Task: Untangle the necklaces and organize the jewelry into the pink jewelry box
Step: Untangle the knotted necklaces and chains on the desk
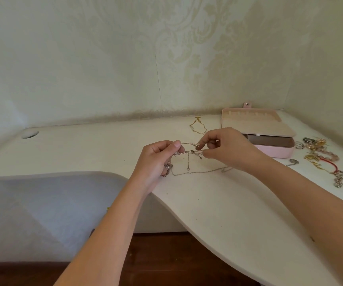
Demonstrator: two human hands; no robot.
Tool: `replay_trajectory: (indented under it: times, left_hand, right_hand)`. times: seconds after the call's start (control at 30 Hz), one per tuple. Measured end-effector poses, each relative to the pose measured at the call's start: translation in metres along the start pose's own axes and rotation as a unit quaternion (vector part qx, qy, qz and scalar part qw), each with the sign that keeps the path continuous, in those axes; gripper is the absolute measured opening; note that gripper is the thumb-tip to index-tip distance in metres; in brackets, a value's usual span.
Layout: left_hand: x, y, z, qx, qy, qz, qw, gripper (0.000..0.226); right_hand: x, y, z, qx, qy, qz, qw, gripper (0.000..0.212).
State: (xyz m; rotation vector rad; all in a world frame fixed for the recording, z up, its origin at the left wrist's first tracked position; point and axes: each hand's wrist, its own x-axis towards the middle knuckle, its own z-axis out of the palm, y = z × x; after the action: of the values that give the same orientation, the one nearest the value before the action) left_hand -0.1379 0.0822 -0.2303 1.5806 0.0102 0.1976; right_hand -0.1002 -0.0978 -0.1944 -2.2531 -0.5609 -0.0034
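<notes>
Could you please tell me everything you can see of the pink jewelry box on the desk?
The pink jewelry box is a rounded rectangular case standing open on the white desk near the back wall. Its raised lid shows a beige lining with a row of small hooks along the far edge and a pink snap tab beyond. The inside looks brownish; its contents cannot be made out. The right hand overlaps its left corner in view; contact is unclear.
</notes>
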Motion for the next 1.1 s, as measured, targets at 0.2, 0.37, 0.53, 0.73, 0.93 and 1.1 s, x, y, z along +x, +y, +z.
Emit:
replay_trajectory:
  times: [0.2, 0.37, 0.53, 0.73, 0.93, 1.1]
  left_hand:
    - [-0.001, 0.0, 0.001, 0.011, -0.009, 0.012, 1.0, 0.025]
    - [-0.002, 0.001, 0.001, 0.018, -0.012, 0.013, 1.0, 0.022]
    - [-0.004, 0.002, 0.002, 0.03, -0.02, 0.019, 0.999, 0.021]
    - [-0.004, 0.002, 0.002, 0.035, -0.02, 0.022, 0.999, 0.02]
    - [-0.004, 0.002, 0.002, 0.023, -0.023, 0.024, 0.999, 0.021]
    - [-0.006, 0.004, 0.003, 0.018, -0.016, 0.019, 1.0, 0.022]
  right_hand:
    - [-0.002, -0.002, -0.007, 0.062, -0.018, 0.015, 0.998, 0.015]
    - [-0.003, -0.003, -0.006, 0.112, -0.021, 0.042, 0.993, 0.014]
    - [-0.003, -0.005, -0.008, 0.137, -0.035, 0.06, 0.988, 0.017]
    - [-0.002, -0.004, -0.009, 0.121, -0.043, 0.065, 0.99, 0.016]
    - [-0.003, -0.005, -0.008, 0.116, -0.05, 0.048, 0.991, 0.017]
    - [-0.007, -0.013, -0.012, 0.067, -0.084, 0.026, 0.994, 0.015]
